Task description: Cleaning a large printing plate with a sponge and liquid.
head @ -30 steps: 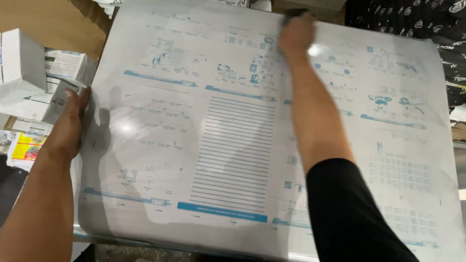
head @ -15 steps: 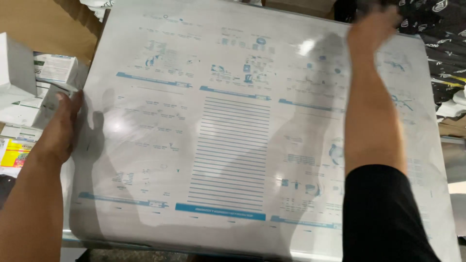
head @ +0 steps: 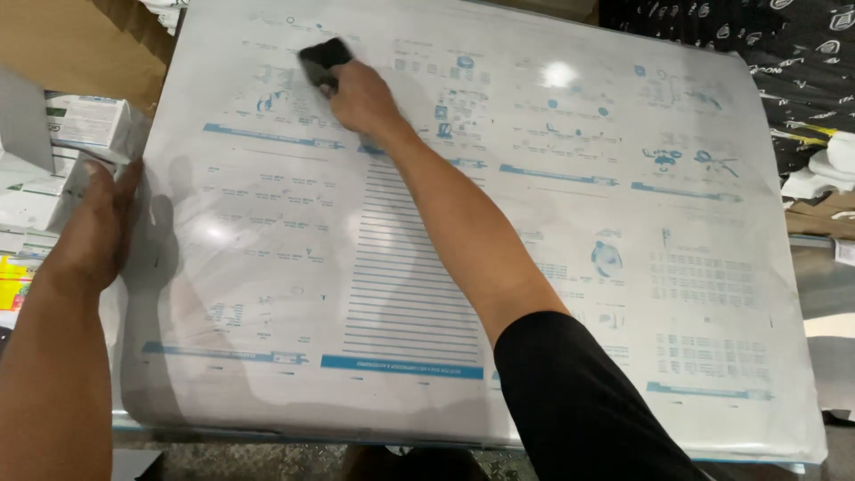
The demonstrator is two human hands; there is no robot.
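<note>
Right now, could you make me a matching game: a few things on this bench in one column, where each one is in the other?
Things:
1. black pad
2. left hand
3. white boxes
4. black patterned sheet

Places:
a. far right corner
b. on the left edge of the printed sheet
c. under the right hand
d. stacked left of the sheet

Pairs: 1-c, 2-b, 3-d, 4-a

A large glossy silver-grey sheet printed with pale blue diagrams and ruled lines (head: 463,267) covers nearly the whole worktop, whose steel edge (head: 819,267) shows only at right. White cardboard boxes (head: 62,151) are stacked just beside the sheet's left edge.
</note>
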